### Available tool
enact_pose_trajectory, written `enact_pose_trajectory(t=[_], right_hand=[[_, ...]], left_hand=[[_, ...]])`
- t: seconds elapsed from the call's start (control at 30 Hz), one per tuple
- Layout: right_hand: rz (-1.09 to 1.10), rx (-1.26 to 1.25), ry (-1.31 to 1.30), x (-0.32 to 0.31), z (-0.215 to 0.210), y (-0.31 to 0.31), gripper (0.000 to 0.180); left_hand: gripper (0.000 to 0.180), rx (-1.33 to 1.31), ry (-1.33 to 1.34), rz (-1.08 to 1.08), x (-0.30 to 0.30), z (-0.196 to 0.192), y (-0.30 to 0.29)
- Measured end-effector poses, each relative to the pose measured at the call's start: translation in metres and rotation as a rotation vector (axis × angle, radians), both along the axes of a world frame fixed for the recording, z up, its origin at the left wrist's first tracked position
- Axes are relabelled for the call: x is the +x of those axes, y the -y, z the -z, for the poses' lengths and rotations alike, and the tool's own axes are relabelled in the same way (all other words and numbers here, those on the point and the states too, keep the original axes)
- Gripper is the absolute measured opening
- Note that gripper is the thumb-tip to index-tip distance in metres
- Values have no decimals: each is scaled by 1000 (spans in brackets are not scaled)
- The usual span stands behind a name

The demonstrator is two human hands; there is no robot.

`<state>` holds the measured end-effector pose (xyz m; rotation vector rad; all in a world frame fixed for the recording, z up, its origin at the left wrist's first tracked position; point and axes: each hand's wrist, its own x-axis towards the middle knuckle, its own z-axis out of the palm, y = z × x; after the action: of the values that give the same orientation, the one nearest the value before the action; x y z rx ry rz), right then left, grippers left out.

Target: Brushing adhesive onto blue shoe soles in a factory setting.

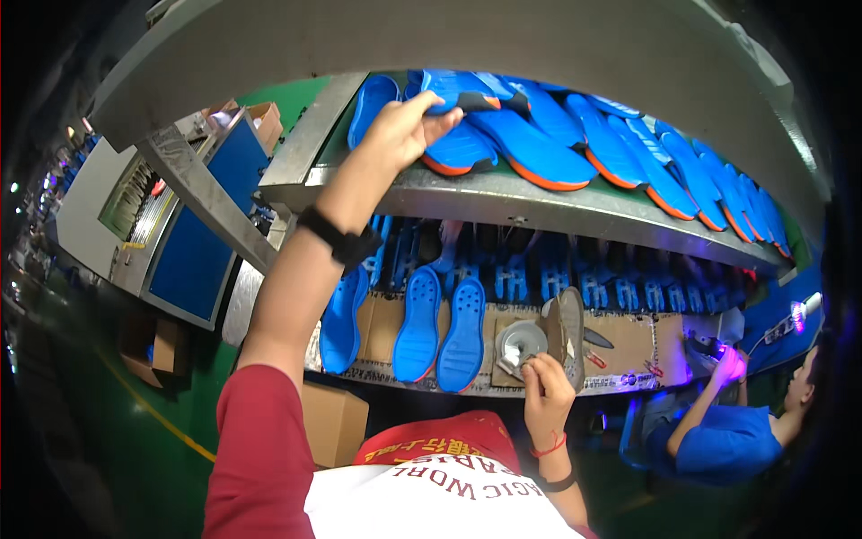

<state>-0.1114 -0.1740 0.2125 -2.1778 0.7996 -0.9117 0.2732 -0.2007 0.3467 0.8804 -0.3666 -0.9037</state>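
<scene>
While our left hand [401, 130] gripped a blue sole [458, 94] on the far upper shelf [539, 202], our right hand [543, 391] pinched a grey sole [568, 334] near the bench. Overlapped neighbours [539, 148] could have slid off with a careless pull.

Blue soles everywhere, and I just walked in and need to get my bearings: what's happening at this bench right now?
A person stands at a workbench. Their left hand reaches up to the metal shelf and grips a blue shoe sole from the overlapping row there. Their right hand holds a grey sole upright by a small round metal tin. More blue soles lie on the bench. To the right, a co-worker in blue works under violet light.
</scene>
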Motion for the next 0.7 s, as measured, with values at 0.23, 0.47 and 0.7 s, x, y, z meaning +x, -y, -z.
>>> enact_pose_trajectory(t=[0.23,0.47,0.7], right_hand=[[-27,12,18,-2,8,-4,9],[-67,-53,-71,2,45,5,9],[56,-147,-423,2,118,30,8]], left_hand=[[22,-196,-23,-218,74,-3,79],[36,-198,486,-577,-19,43,-9],[52,873,954,-924,-59,263,-214]])
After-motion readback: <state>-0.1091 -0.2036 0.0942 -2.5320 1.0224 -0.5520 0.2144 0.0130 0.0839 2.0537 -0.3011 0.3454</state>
